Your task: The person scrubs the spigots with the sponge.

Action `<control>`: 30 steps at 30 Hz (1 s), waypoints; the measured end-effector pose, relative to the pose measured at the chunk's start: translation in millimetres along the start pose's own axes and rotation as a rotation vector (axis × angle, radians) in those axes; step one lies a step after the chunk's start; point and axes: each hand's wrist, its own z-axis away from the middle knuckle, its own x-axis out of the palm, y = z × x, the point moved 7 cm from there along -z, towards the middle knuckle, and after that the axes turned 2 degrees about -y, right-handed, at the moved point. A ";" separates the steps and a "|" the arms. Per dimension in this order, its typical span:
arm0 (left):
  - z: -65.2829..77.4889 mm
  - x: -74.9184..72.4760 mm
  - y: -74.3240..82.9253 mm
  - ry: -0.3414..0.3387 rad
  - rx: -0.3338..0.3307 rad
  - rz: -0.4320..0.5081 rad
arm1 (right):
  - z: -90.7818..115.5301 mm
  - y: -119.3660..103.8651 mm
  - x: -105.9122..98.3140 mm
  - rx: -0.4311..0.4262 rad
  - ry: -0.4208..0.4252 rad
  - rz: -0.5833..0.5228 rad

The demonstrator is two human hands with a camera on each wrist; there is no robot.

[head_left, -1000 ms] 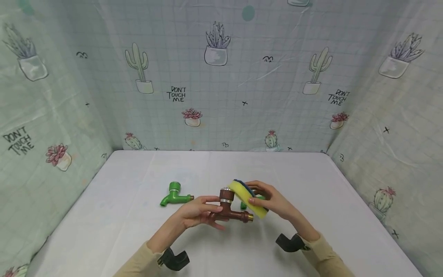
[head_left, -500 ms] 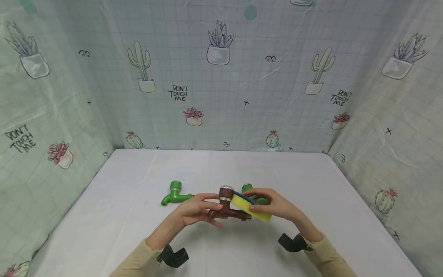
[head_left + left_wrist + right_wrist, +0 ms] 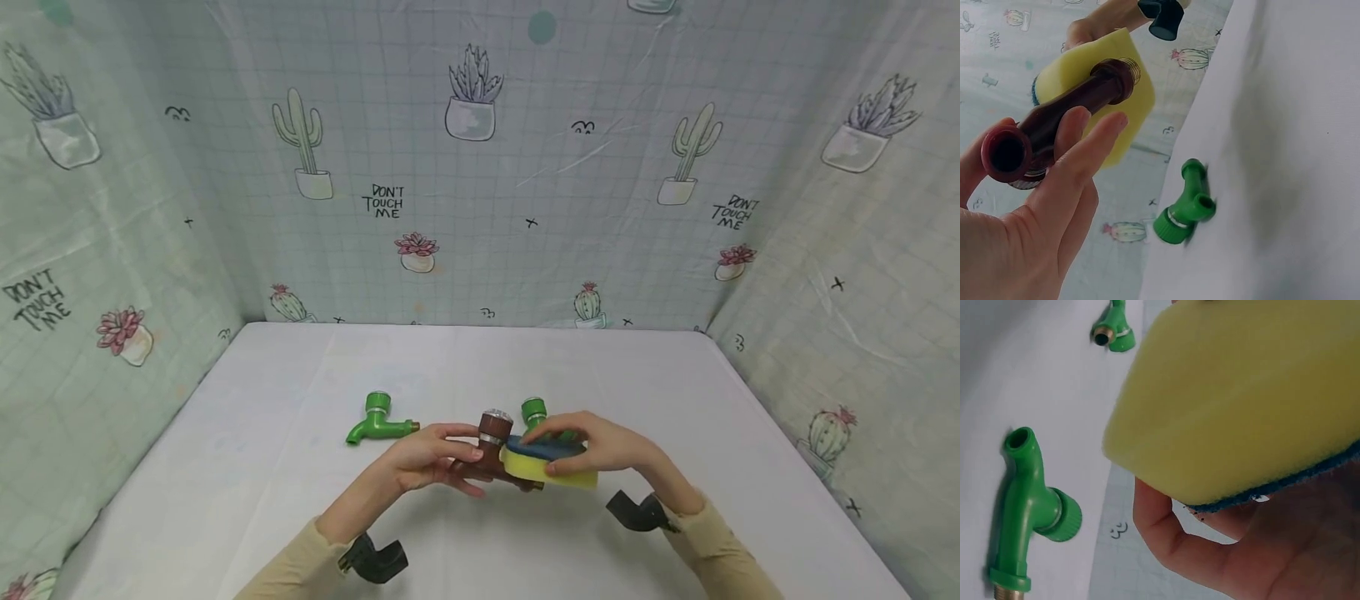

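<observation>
A brown faucet [image 3: 491, 454] with a ribbed knob and a brass threaded end is held above the table by my left hand [image 3: 431, 458], fingers and thumb around its spout side. My right hand [image 3: 603, 446] grips a yellow sponge [image 3: 543, 467] with a dark blue scouring layer on top. The sponge's yellow side lies against the faucet's body, covering part of the pipe in the head view. From below, in the left wrist view, the brown faucet [image 3: 1054, 119] crosses in front of the sponge [image 3: 1129, 106]. In the right wrist view the sponge [image 3: 1241, 406] hides the brown faucet.
One green faucet [image 3: 379, 418] lies on the white table [image 3: 225, 467] to the left. Another green faucet [image 3: 534, 410] lies behind the right hand, partly hidden. A cloth printed with cacti [image 3: 480, 183] walls the back and sides.
My right hand has moved the sponge down along the brown faucet, turning it from steeply slanted to nearly flat. The left hand stays about in place; the faucet tilts slightly.
</observation>
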 end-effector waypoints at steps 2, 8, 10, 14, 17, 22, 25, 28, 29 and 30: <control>1.7 -2.6 1.0 0.023 -0.002 0.020 | 2.5 0.6 -2.3 0.010 0.019 0.010; 6.6 -14.5 4.0 0.106 0.006 0.141 | 8.0 8.1 -3.8 0.064 0.163 -0.006; 7.9 -18.0 5.6 0.129 0.020 0.204 | 7.8 10.3 -2.4 0.072 0.230 -0.031; 9.3 -21.0 9.2 0.145 0.047 0.293 | 7.8 9.2 -1.5 0.056 0.407 -0.031; 9.8 -21.6 10.7 0.160 0.061 0.346 | 9.2 3.1 -0.6 0.015 0.546 0.085; 11.4 -25.9 10.9 0.239 0.073 0.444 | 9.7 -12.5 6.9 -0.072 0.670 0.395; 11.0 -26.6 12.5 0.243 0.084 0.453 | 9.5 -18.8 8.4 -0.113 0.704 0.507; 9.9 -24.9 14.0 0.221 0.094 0.390 | 10.2 -21.0 6.3 -0.119 0.724 0.527; 9.9 -24.3 14.1 0.215 0.098 0.360 | 10.5 -20.9 5.3 -0.113 0.723 0.512; 9.8 -23.6 14.0 0.210 0.099 0.327 | 10.7 -20.1 4.2 -0.104 0.714 0.491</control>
